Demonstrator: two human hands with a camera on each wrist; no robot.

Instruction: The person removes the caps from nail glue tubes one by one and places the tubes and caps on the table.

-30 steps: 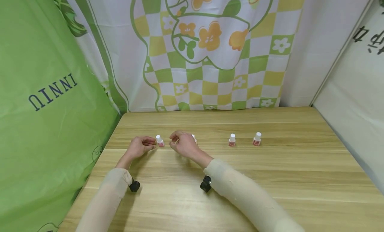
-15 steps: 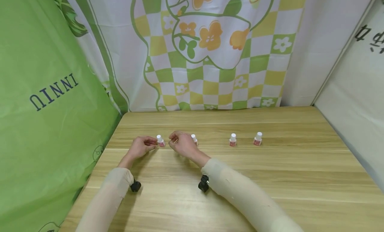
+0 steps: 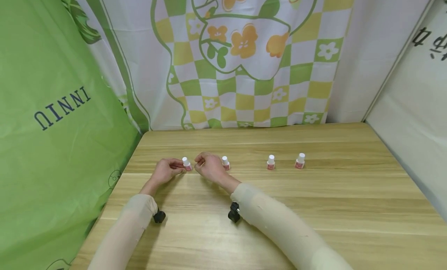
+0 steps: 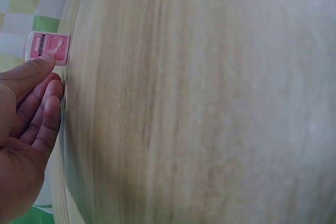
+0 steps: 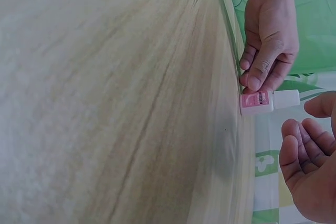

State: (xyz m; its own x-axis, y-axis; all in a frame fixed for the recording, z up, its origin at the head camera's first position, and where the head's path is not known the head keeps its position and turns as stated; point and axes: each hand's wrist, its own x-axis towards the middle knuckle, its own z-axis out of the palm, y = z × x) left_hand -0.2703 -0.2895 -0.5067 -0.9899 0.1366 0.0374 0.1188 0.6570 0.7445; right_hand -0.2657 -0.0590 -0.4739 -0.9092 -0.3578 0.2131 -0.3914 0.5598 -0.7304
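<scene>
A small white bottle (image 3: 187, 164) with a white cap and a pink label stands upright on the table, leftmost in a row. My left hand (image 3: 165, 171) holds its lower part between thumb and fingers; in the left wrist view the thumb (image 4: 32, 70) overlaps a corner of the label. My right hand (image 3: 211, 167) is just to the right of this bottle, its thumb and fingers apart and nothing between them. From the right wrist, the bottle's cap (image 5: 286, 98) shows close to the right fingertips. A second bottle (image 3: 226, 163) stands right behind the right hand.
Two more such bottles, one left (image 3: 271, 162) and one right (image 3: 300, 161), stand farther along the row. The wooden table (image 3: 314, 208) meets a patterned curtain (image 3: 244, 87) at the back and a green cloth (image 3: 59, 153) on the left.
My left hand has edged right, its thumb reaching the bottle. My right hand has shifted slightly left toward the same bottle, uncovering more of the second one.
</scene>
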